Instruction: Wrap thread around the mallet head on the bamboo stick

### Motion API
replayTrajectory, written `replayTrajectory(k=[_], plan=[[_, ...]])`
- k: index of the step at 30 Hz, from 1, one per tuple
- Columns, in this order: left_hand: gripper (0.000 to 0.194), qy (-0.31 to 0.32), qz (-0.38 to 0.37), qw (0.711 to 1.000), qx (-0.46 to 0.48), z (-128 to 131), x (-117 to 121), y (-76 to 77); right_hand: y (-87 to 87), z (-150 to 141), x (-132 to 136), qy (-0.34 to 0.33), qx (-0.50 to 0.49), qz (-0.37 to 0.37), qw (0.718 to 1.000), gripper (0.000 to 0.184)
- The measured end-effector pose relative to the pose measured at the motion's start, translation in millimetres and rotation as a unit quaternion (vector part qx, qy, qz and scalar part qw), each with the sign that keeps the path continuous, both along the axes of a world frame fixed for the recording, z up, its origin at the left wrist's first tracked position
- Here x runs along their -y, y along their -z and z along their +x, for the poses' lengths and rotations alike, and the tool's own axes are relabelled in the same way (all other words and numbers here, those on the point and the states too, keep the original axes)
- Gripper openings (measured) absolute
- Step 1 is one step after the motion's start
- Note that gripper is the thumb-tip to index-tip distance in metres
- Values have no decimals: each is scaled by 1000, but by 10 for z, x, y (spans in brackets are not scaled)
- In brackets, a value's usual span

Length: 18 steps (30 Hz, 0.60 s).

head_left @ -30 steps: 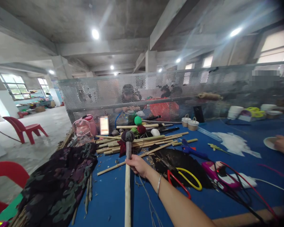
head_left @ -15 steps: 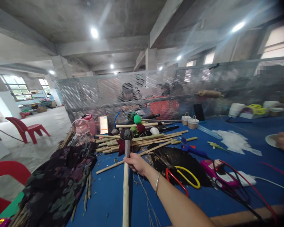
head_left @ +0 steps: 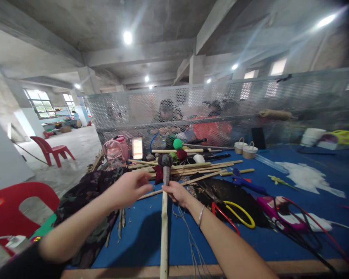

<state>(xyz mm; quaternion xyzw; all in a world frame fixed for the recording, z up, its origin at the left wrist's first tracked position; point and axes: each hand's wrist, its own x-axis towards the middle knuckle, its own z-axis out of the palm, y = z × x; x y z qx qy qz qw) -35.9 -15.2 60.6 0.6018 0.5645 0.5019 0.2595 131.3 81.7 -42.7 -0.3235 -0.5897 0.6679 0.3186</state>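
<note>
A pale wooden stick stands upright before me, its upper end wrapped in grey material and topped by a dark rounded head. My right hand pinches the stick just below the wrapping. Grey thread trails from near that hand down to the table. My left hand hovers to the left of the stick, fingers apart and slightly blurred, holding nothing and not touching it. Behind the stick lie a dark red cloth piece and a green ball.
Several pale sticks lie across the blue table. To the right are scissors with red and yellow handles, a magenta device with cords and white sheeting. Dark patterned cloth lies left. Behind a perforated metal screen sit people.
My left hand has come in from the left to beside the wrapped end. My right hand keeps its hold on the stick. The view has turned slightly left.
</note>
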Motion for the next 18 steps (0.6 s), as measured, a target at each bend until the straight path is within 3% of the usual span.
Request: replayTrajectory(k=[1, 4, 7, 9, 12, 18], plan=[[21, 25, 7, 999, -39, 99, -130, 60, -25, 22, -9, 6, -4, 6, 1000, 36], [25, -3, 13, 999, -48, 430, -505, 398, -88, 111, -55, 26, -31, 19, 999, 35], [37, 66, -45, 997, 10, 632, -676, 790, -92, 176, -120, 45, -50, 9, 998, 35], [45, 122, -114, 983, 77, 654, -676, 960, -67, 186, -155, 52, -52, 1, 997, 37], [43, 162, -165, 961, 149, 591, -623, 1052, -28, 169, -173, 48, -43, 4, 998, 38], [41, 172, -125, 964, 161, 582, -601, 1070, -17, 225, -189, -5, -70, 2, 998, 37]])
